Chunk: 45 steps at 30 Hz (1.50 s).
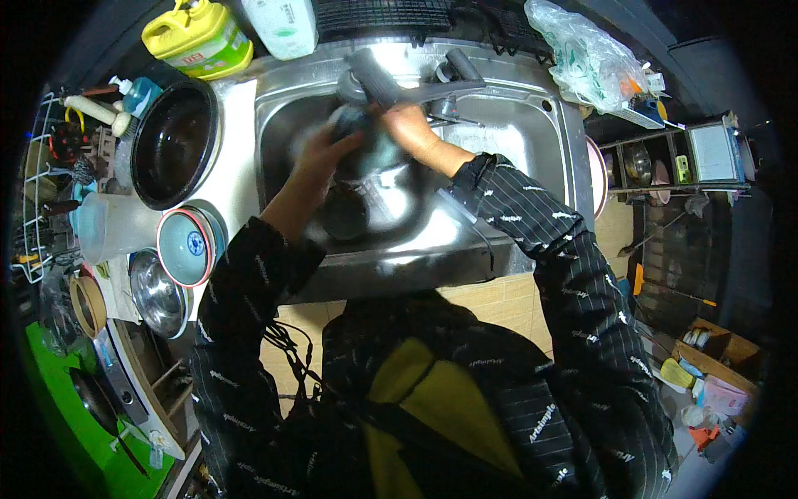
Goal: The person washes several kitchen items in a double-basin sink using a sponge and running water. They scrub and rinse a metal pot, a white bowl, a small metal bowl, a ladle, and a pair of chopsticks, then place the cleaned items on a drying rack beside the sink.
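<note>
Both my hands are over the stainless steel sink, blurred by motion. My left hand is at a small dark bluish thing, its thumb and fingers around the near side; the blur hides whether it grips it. My right hand reaches under the dark grey faucet, its fingertips partly covered, so its hold cannot be told. Between the hands a pale blurred patch, perhaps water or a bowl, shows in the left basin. Lower in that basin is a dark round shape.
Left of the sink stand a large black basin, stacked bowls, a steel bowl and a translucent plastic container. A yellow jug stands at the back left, a plastic bag at the back right. A thin cable hangs over the front edge.
</note>
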### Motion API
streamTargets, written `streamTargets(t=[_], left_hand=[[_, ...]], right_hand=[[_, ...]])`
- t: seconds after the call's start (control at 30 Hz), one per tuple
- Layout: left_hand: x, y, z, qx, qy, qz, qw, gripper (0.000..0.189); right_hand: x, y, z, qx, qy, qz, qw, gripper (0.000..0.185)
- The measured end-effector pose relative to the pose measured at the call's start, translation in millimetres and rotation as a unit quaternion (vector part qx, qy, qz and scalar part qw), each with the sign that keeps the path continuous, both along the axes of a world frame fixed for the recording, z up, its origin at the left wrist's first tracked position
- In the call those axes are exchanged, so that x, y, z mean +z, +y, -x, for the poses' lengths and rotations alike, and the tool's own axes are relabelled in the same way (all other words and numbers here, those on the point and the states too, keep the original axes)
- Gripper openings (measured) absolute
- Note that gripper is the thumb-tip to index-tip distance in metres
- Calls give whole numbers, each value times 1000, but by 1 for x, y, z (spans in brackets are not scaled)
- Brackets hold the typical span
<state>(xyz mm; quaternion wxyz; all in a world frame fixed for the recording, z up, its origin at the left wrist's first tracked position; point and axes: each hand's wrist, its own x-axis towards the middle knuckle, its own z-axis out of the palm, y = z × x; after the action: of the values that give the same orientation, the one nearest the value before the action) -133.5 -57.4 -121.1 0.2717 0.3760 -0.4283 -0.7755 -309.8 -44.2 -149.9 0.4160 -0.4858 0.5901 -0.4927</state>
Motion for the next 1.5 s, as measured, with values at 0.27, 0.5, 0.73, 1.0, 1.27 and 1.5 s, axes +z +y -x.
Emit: streamTargets(t=[0.27,0.5,0.73,1.0,1.27,1.5], left_hand=[[1,-21,2,223,67,36,972,32],[-23,-38,3,92,-246,392,881,23],[-13,-8,-24,178,123,-110,970,16],[62,4,-111,101,-177,576,792,26],[124,67,-216,107,-499,587,628,11],[87,71,-248,107,-553,585,584,10]], right_hand=[[-7,20,-32,-166,208,269,926,15],[-12,26,-22,35,258,134,956,18],[6,57,7,178,228,-111,951,30],[-55,85,-63,526,480,-180,679,32],[-144,83,-81,528,586,16,614,16],[-97,87,-81,459,509,-98,722,28]])
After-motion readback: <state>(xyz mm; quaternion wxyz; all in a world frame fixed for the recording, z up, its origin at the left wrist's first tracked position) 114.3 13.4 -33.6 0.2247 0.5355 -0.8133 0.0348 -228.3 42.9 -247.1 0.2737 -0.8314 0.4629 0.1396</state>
